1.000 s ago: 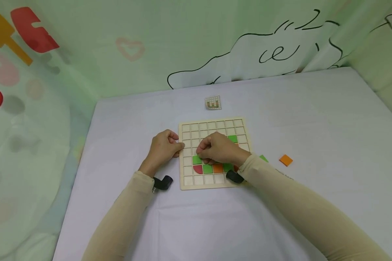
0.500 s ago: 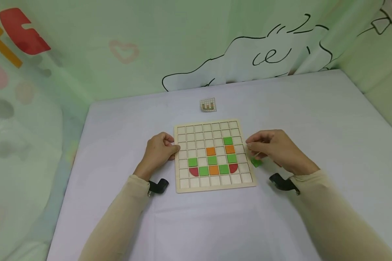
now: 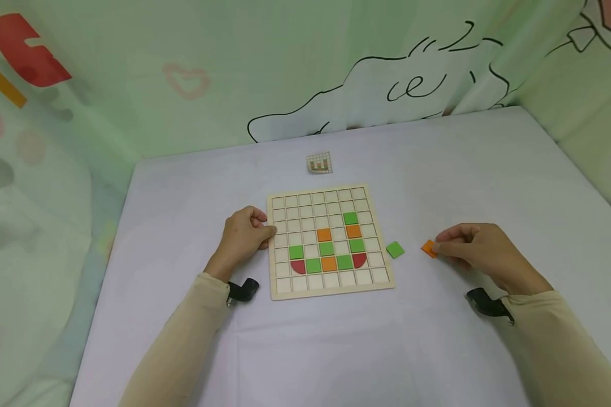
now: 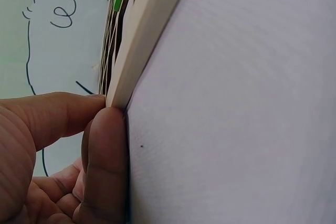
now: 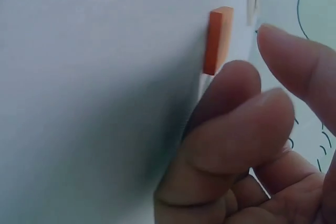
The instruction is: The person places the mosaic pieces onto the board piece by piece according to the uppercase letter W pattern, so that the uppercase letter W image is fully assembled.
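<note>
A square wooden grid board (image 3: 332, 288) lies before me, with several green and orange square tiles and two red quarter-round tiles set in its cells. My left hand (image 3: 240, 233) holds the board's left edge; in the left wrist view the thumb (image 4: 63, 113) lies on top of the rim and a finger (image 4: 107, 148) presses its side. To the right, my right hand (image 3: 476, 251) is at a loose orange tile (image 3: 429, 249). The right wrist view has this orange tile (image 5: 218, 40) just beyond the fingertips, thumb and fingers apart, not pinching it.
A loose green tile (image 3: 395, 250) lies between the board's right edge and the orange tile. Behind the board is a small pattern card (image 3: 319, 163). A white cloth covers the table (image 3: 326, 350), and a printed curtain (image 3: 285, 56) hangs at its back.
My right hand has left the board and moved right, past the green tile to the orange tile. An orange tile now shows in the middle column. The left hand stays at the board's edge.
</note>
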`<state>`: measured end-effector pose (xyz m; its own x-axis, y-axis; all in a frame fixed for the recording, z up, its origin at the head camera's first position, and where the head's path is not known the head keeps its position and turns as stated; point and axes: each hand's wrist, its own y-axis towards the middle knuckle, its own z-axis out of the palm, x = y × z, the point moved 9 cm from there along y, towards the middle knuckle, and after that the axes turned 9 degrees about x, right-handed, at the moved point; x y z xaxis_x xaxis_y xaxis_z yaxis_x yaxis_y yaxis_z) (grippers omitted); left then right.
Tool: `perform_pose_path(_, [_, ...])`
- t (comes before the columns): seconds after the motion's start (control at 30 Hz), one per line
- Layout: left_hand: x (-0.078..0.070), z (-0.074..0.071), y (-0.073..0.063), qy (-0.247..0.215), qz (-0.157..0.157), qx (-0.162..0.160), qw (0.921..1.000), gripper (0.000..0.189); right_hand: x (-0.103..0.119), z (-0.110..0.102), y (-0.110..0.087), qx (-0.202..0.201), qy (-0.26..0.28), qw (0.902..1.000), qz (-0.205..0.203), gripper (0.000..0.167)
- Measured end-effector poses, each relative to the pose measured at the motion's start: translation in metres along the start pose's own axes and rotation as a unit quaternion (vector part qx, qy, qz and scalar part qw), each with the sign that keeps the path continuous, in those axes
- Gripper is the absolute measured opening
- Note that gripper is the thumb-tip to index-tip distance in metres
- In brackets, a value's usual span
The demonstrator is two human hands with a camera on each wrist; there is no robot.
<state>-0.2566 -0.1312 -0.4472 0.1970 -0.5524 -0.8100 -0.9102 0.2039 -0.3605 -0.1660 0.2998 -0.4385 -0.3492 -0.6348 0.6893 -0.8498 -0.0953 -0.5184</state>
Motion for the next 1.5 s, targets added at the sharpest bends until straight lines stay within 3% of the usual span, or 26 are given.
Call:
perform_pose_path(0.27, [0.0, 0.001, 0.002, -0.014, -0.004, 0.003, 0.9999, 0.028, 0.006, 0.002, 0.004, -0.008, -0.064, 0.9979, -0.01, 0.049])
perform_pose_path(0.6, [-0.001, 0.0, 0.003, -0.013, -0.006, 0.001, 0.9999, 0.027, 0.022, 0.004, 0.004, -0.041, -0.117, 0.9918, -0.031, 0.04])
perform_pose_path(0.77, [0.0, -0.001, 0.003, -0.011, -0.007, -0.001, 0.9999, 0.027, 0.024, 0.007, 0.005, -0.032, -0.085, 0.9951, -0.038, 0.032])
perform_pose_path(1.0, [-0.001, 0.001, 0.005, -0.011, -0.005, 0.0, 0.9999, 0.028, 0.033, 0.012, 0.01, -0.018, 0.005, 0.9981, -0.059, 0.029])
perform_pose_path(1.2, [-0.002, 0.0, 0.003, -0.009, -0.007, -0.002, 0.9999, 0.027, 0.061, 0.025, 0.018, 0.004, 0.07, 0.9942, -0.082, 0.031])
perform_pose_path(1.5, [0.001, -0.001, 0.002, -0.014, -0.002, -0.002, 0.9999, 0.027, 0.103, 0.055, 0.044, 0.062, 0.127, 0.9851, -0.098, 0.029])
